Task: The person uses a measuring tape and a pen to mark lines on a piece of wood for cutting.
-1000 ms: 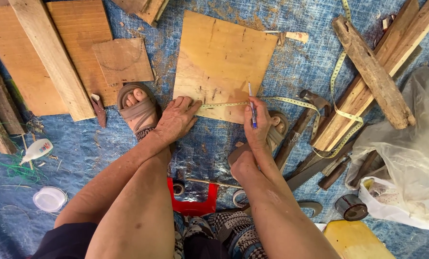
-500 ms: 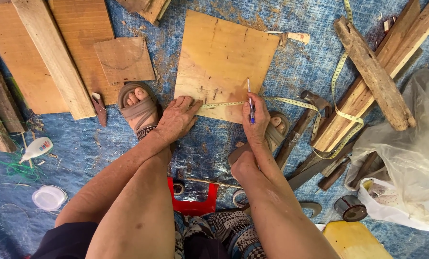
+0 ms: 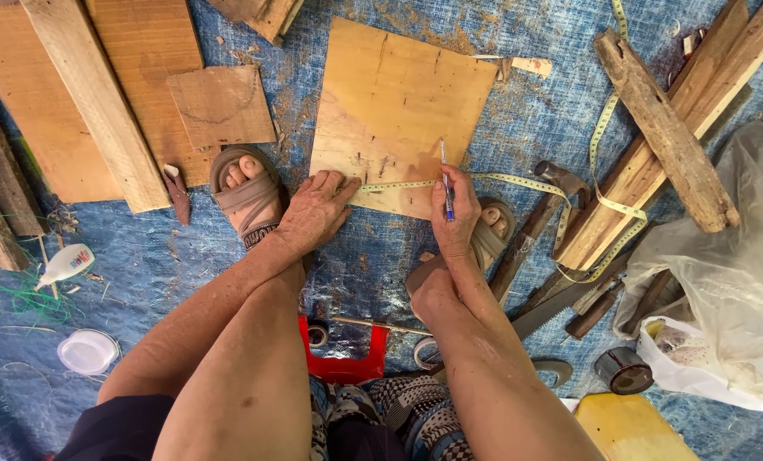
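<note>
With our left hand (image 3: 317, 213) spread flat pinning the yellow tape measure (image 3: 398, 185) on the plywood square (image 3: 398, 102) at twelve o'clock, our right hand (image 3: 454, 213) pinches a pen (image 3: 446, 183); loose tape may slip, skewing the mark.

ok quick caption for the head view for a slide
Left hand pins a tape measure on a plywood square; right hand holds a pen.

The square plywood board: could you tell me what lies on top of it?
A yellow tape measure along its near edge, pinned by the left hand; the right hand holds a pen. Marks beneath are hidden.
</note>
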